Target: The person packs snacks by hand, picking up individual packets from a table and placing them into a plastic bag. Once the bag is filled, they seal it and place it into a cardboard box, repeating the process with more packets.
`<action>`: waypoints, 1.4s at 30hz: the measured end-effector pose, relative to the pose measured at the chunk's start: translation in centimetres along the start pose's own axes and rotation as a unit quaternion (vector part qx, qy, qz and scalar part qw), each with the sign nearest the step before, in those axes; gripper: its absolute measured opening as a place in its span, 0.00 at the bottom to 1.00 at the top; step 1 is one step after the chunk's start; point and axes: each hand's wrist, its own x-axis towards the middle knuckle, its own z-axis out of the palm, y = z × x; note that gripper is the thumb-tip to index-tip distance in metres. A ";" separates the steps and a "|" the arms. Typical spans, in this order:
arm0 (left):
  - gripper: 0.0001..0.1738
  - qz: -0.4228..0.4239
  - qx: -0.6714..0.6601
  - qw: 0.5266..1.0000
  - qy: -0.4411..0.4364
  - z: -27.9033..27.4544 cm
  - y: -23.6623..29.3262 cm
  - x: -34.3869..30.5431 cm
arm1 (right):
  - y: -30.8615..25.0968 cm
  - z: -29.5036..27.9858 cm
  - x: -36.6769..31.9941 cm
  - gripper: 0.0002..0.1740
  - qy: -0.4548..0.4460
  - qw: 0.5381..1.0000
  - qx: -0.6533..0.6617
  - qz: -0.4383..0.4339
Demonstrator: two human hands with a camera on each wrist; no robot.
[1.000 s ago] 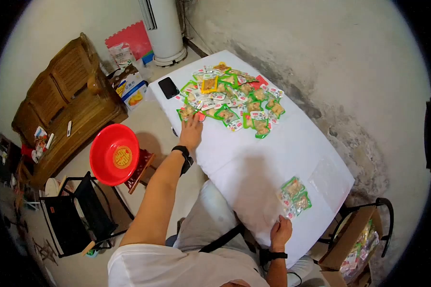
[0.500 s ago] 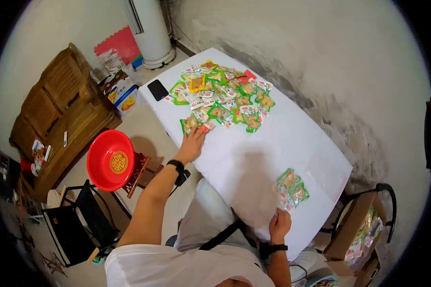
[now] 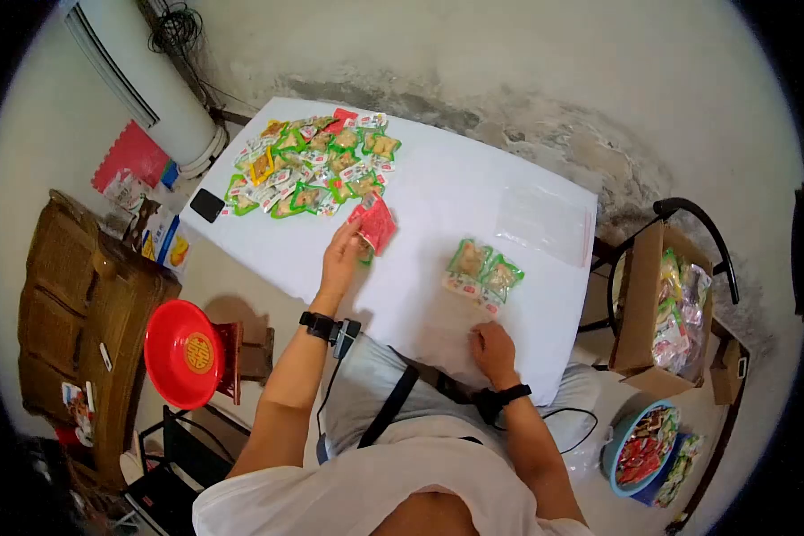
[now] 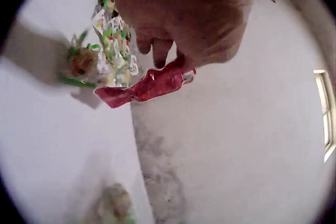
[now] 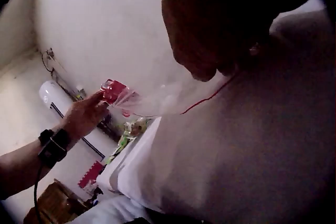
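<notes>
My left hand (image 3: 339, 256) pinches a red packet (image 3: 377, 223) above the white-covered table, just in front of the packet pile. The left wrist view shows this red packet (image 4: 144, 88) hanging from the fingertips. Just below it in the head view, a green-edged packet (image 3: 366, 254) is mostly covered. At the near side of the table my right hand (image 3: 494, 351) pinches the edge of a clear plastic bag (image 5: 163, 97) with a red line along its mouth. Several green-edged snack packets (image 3: 484, 268) lie together just beyond that hand.
A pile of snack packets (image 3: 308, 165) and a black phone (image 3: 207, 205) lie at the table's far left. A flat clear bag (image 3: 545, 219) is at the right. Beside the table stand a red basin (image 3: 183, 355), a cardboard box (image 3: 634, 308) and a blue basin (image 3: 612, 456).
My left hand has come away from the pile's near edge, now with the red packet raised. The right hand still grips the bag. The head view has turned right.
</notes>
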 end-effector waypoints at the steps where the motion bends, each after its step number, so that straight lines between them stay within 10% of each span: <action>1: 0.22 -0.072 -0.134 0.988 0.025 -0.3 -0.1 0.0 | 0.1 0.0 -0.3 0.08 -0.015 1.000 -0.013 -0.007; 8: 0.19 -0.239 -0.426 0.866 0.104 0.3 6.3 -2.6 | -3.1 -2.5 -0.3 0.12 0.001 1.000 -0.002 -0.022; 14: 0.19 -0.233 -0.415 0.877 0.065 4.8 9.2 -6.3 | -6.6 -3.9 1.5 0.22 0.087 0.982 0.164 0.035; 16: 0.20 -0.233 -0.394 0.886 0.069 7.2 10.9 -6.9 | -7.2 -3.7 2.2 0.23 0.001 0.858 0.486 0.167; 23: 0.18 -0.233 -0.383 0.894 -0.017 11.0 11.5 -10.0 | -8.0 -4.8 -1.0 0.18 -0.073 0.735 0.602 0.303; 25: 0.23 -0.198 -0.373 0.906 -0.025 10.7 9.9 -10.4 | -5.7 -5.4 -2.2 0.17 -0.008 0.762 0.571 0.304; 26: 0.26 -0.056 -0.116 0.990 -0.065 9.7 10.5 -10.0 | -4.3 -6.0 -3.0 0.17 0.052 0.786 0.538 0.302; 28: 0.39 0.135 0.203 0.957 -0.161 8.5 10.1 -9.6 | -2.4 -8.6 -4.4 0.17 0.097 0.793 0.531 0.282; 32: 0.37 0.202 0.276 0.913 -0.221 8.6 9.0 -9.1 | -0.1 -10.4 -7.3 0.17 0.150 0.753 0.547 0.333; 37: 0.10 0.183 0.273 0.918 -0.221 9.9 6.9 -8.3 | 0.9 -7.3 -11.3 0.11 -0.157 0.751 0.491 0.413; 42: 0.04 0.200 0.212 0.941 -0.174 10.4 8.4 -8.1 | -2.7 -5.3 -8.2 0.11 -0.213 0.700 0.566 0.381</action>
